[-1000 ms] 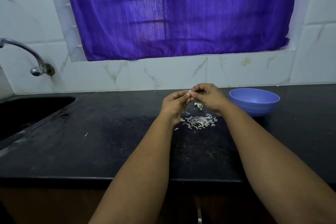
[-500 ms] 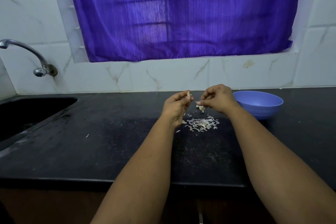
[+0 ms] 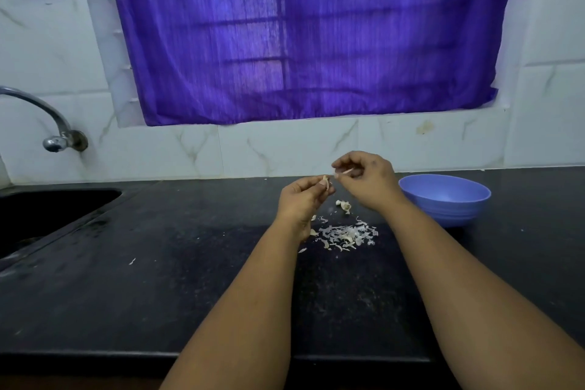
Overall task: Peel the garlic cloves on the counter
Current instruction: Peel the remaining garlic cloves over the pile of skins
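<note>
Left hand [image 3: 302, 199] pinches a clove [image 3: 325, 183] at its fingertips, held up above the desk [image 3: 190, 263]. Right hand [image 3: 367, 179] pinches a thin strip of skin [image 3: 346, 171] between thumb and finger, just beside the clove. Can't tell if the strip is attached to the clove or already free. Both hands closed on what they hold, neither touching the desk.

Below the hands: one more clove or clove bit [image 3: 344, 205] on the desk, looks partly skinned but too small to be sure. Nearer the camera, a pile of peels [image 3: 346, 236]. Blue bowl [image 3: 444, 199] to the right, close to the right wrist; its contents aren't visible from this angle.

Step in hand, my read: stripping skin off the held clove. Task looks well along given the peel pile, but at least this clove and maybe the one on the desk remain.

How to do it well:
- Pull the strip along the clove's length, root to tip, not across. Papery skin tears short otherwise.
- Keep the left pinch on the already bare end so the remaining skin is exposed; rotate the clove between pulls.
- Light grip. A bare clove is slick and can pop out of the fingers.
- Drop the strip over the pile, not near the bowl.
- Check for a leftover thin inner film before setting the clove down.
</note>
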The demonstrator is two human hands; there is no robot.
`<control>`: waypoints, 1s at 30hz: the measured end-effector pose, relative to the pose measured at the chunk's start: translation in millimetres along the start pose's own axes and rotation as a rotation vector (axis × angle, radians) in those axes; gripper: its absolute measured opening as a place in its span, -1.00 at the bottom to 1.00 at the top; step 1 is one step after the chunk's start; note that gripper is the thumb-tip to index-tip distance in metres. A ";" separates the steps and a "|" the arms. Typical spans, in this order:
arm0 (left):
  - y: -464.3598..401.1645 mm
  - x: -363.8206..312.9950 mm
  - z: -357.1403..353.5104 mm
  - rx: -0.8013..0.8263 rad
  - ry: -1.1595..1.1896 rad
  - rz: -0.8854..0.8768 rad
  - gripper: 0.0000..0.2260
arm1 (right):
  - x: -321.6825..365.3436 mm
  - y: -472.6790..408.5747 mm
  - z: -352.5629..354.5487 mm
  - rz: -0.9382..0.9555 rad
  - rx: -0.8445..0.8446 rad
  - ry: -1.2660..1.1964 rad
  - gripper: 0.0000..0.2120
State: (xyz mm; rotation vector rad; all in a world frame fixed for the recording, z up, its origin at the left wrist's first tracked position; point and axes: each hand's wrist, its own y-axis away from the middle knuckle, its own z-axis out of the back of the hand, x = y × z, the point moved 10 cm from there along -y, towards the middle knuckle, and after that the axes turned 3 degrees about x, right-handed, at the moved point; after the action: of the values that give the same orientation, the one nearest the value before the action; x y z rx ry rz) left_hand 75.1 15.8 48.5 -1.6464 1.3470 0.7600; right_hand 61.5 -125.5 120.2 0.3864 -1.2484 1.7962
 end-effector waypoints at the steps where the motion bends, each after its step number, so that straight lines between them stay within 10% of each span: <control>1: -0.5 0.3 -0.1 -0.001 -0.005 -0.002 -0.93 | 2.1 1.3 -1.4 0.010 -0.007 0.005 -0.75; 30: 3.3 -3.3 -5.4 0.058 -0.130 -0.062 -0.90 | -10.0 -4.9 -25.7 0.028 0.167 0.063 -0.93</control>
State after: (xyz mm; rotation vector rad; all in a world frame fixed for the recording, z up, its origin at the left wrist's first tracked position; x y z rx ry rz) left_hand 70.8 12.4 53.0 -1.5587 1.2109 0.7704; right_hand 76.6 -107.6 105.0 0.4045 -1.0685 1.9289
